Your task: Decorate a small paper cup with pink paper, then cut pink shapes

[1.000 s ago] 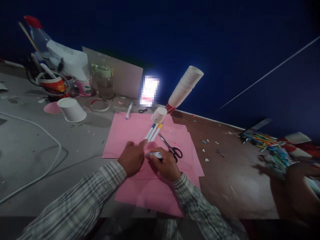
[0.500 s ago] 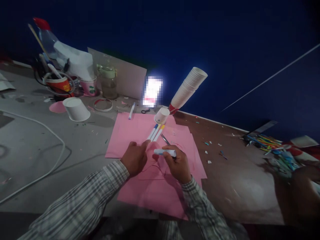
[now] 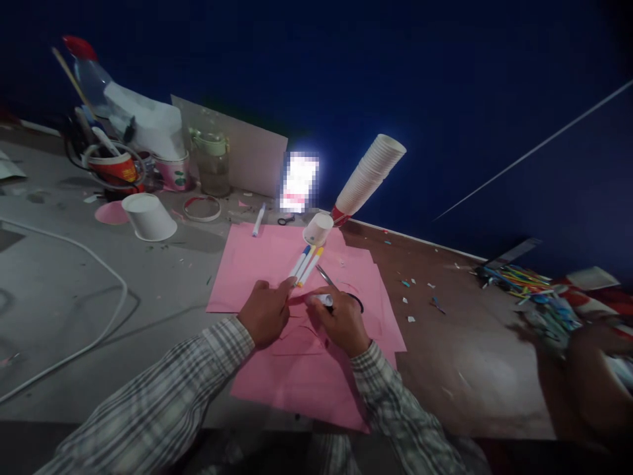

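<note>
My right hand is closed around a white marker, its tip end low over the pink paper sheets. Across from it, my left hand has its fingers bent and its fingertips at a small pink paper piece, pinching or pressing it; the exact contact is partly hidden. Several white markers with blue and yellow ends lie just beyond my fingertips. Scissors lie beside them, their black handle partly behind my right hand. A pink paper with cut curves lies between my wrists.
An upturned paper cup and a leaning stack of cups stand behind the paper, near a lit phone. Another cup, a jar and a cable are left. At right, a person's arm is beside bundled colourful pens.
My right hand has turned and lowered the marker towards the paper, close to my left fingertips. More of the scissors' black handle shows. My left hand stays in place.
</note>
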Demonstrator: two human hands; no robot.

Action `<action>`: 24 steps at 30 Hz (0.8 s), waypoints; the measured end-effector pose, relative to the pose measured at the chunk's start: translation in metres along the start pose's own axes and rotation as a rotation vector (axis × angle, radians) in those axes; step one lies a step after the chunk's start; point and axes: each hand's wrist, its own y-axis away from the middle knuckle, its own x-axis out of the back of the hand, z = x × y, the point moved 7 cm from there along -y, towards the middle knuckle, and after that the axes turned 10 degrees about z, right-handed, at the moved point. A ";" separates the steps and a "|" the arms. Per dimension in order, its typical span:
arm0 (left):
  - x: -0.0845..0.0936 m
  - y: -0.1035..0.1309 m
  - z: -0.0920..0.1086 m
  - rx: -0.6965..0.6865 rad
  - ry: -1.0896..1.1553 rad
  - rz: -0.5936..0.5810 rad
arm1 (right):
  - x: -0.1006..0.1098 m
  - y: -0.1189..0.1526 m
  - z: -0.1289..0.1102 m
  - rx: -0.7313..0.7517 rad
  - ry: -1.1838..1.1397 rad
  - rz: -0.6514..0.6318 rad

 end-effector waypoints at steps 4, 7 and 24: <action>-0.002 0.001 -0.001 -0.011 -0.007 0.019 | 0.013 -0.001 -0.002 -0.056 -0.146 0.098; -0.002 0.002 -0.002 -0.037 -0.004 0.059 | 0.008 0.000 -0.010 -0.067 -0.249 0.095; -0.002 0.001 -0.001 -0.028 0.028 0.050 | 0.005 -0.001 -0.010 -0.027 -0.143 0.024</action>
